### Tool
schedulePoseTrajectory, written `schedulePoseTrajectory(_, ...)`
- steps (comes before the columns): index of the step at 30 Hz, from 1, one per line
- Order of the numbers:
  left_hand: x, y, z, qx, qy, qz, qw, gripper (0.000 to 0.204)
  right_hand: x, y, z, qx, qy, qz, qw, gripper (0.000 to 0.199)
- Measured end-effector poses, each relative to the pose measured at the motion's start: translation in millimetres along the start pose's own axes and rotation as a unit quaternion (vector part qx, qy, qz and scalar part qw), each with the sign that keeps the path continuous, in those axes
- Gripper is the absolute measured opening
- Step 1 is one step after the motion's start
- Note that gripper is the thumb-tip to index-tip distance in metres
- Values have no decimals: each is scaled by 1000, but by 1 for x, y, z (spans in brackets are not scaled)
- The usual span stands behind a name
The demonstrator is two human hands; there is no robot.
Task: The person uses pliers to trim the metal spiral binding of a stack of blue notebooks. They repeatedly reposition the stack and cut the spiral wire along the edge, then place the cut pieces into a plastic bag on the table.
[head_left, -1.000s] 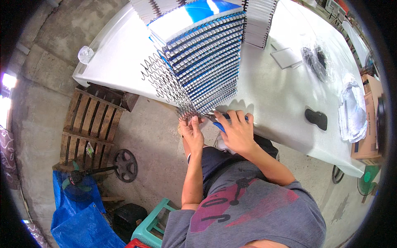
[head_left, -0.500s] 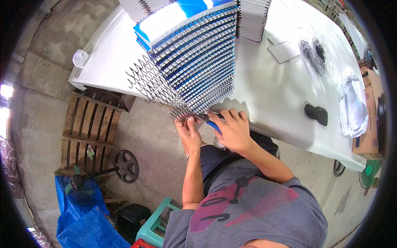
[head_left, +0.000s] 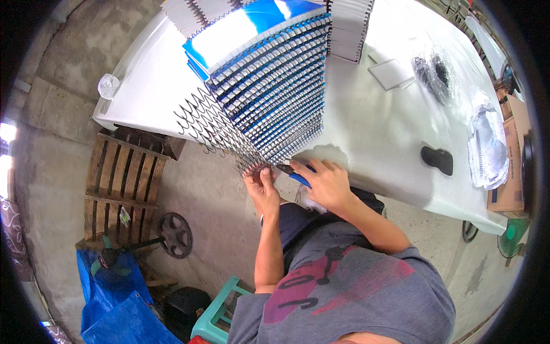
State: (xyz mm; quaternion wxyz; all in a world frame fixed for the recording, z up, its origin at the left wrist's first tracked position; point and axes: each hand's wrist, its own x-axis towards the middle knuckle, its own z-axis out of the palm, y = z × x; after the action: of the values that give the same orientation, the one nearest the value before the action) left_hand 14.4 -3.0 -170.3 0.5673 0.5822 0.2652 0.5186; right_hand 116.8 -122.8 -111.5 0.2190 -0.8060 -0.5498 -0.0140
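Note:
A tall stack of blue-covered spiral notebooks (head_left: 269, 86) leans on the white table (head_left: 366, 126). Long black wire coils (head_left: 212, 129) stick out from its left side toward the table's near edge. My left hand (head_left: 262, 186) pinches the ends of those coils at the edge. My right hand (head_left: 318, 178) grips a blue-handled hand tool (head_left: 296, 175) whose tip meets the same coil ends, just below the stack's bottom corner.
A black object (head_left: 437, 159) lies on the table to the right, beyond it a bag of coils (head_left: 487, 149) and a cardboard box (head_left: 513, 172). More notebook stacks (head_left: 349, 28) stand behind. On the floor: a wooden pallet (head_left: 120, 189), blue tarp (head_left: 114, 304), teal stool (head_left: 217, 312).
The view has shifted slightly, and the stack and coils sit more to the left. Both hands stay at the coil ends by the table edge, the right still holding the tool.

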Motion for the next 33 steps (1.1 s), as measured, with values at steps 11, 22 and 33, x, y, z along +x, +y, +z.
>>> schedulePoseTrajectory(11,-2,2,2,-68,-9,1,998,19,1,-9,-6,-24,115,-31,993,50)
schedulePoseTrajectory(22,-2,2,2,-54,2,-5,999,16,10,3,4,12,96,-76,992,44)
schedulePoseTrajectory(33,-5,9,-10,-29,-35,-23,999,17,3,-2,-9,5,115,-45,992,51)
